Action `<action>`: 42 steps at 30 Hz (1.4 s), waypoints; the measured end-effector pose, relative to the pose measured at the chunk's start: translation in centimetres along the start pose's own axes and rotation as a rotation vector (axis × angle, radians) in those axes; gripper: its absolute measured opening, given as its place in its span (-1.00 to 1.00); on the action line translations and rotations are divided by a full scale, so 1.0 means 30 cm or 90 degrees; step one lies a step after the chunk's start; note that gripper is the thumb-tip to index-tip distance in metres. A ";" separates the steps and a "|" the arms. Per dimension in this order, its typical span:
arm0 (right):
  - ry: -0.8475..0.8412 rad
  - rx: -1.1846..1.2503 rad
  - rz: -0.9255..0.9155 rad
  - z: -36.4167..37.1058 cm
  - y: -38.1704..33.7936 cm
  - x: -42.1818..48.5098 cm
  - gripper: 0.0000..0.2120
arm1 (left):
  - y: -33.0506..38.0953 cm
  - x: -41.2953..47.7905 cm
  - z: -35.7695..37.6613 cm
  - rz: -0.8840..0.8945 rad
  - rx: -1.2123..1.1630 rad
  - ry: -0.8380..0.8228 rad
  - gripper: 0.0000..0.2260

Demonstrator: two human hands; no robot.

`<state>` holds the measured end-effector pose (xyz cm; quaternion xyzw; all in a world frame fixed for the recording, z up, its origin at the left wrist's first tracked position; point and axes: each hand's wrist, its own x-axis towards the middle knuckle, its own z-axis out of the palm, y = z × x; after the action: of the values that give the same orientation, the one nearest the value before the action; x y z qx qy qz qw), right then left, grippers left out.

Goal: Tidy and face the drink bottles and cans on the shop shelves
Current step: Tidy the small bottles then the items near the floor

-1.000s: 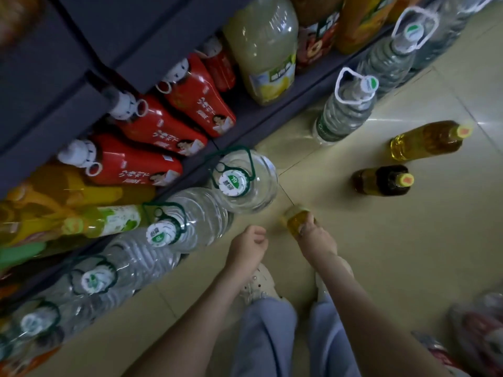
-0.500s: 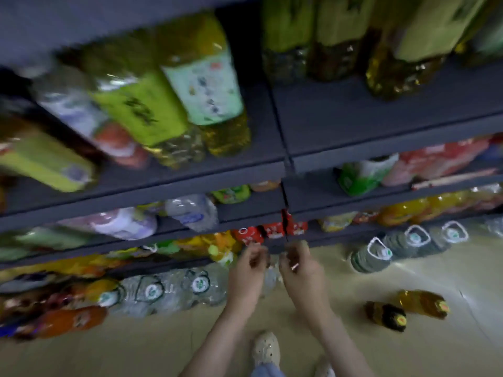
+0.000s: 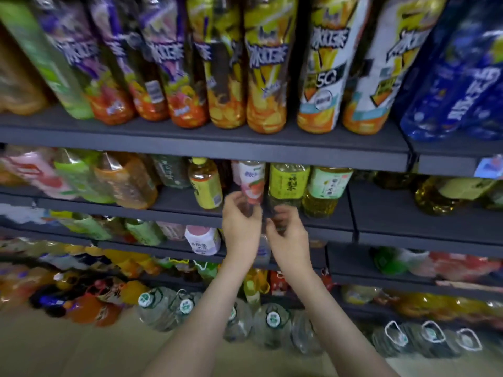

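My left hand (image 3: 241,225) is raised to the second shelf (image 3: 381,213), and its fingers close around the base of a pink peach-labelled bottle (image 3: 250,179). That bottle stands between a yellow-capped amber tea bottle (image 3: 206,185) and a green-labelled tea bottle (image 3: 288,182). Just to the right, my right hand (image 3: 287,234) has its fingers curled at the shelf edge below the green-labelled bottle. Blur hides whether it holds anything.
Tall iced-tea bottles (image 3: 268,77) fill the top shelf and blue bottles (image 3: 462,85) stand at its right. A white-pink bottle (image 3: 202,239) sits on the third shelf. Big water jugs (image 3: 273,321) line the floor along the bottom shelf.
The view rose from the floor to the upper shelves. Both hands lifted from floor level, where the right hand gripped a small yellow-capped bottle, up to the second shelf.
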<state>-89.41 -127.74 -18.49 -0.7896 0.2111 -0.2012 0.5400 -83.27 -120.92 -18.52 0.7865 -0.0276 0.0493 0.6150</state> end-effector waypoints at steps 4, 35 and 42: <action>0.024 -0.012 0.007 0.064 0.008 0.071 -0.76 | -0.086 0.114 0.012 0.008 0.071 -0.079 -0.57; -0.014 0.058 0.020 -0.381 0.012 -0.042 -0.47 | 0.130 -0.166 0.160 0.138 0.135 -0.358 -0.40; 0.075 0.039 0.016 -0.698 0.175 -0.073 -0.47 | 0.227 -0.350 0.447 0.178 0.155 -0.478 -0.41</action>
<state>-103.26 -144.34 -16.56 -0.7565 0.2465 -0.2468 0.5532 -93.81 -135.76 -16.31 0.8055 -0.3500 -0.1549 0.4524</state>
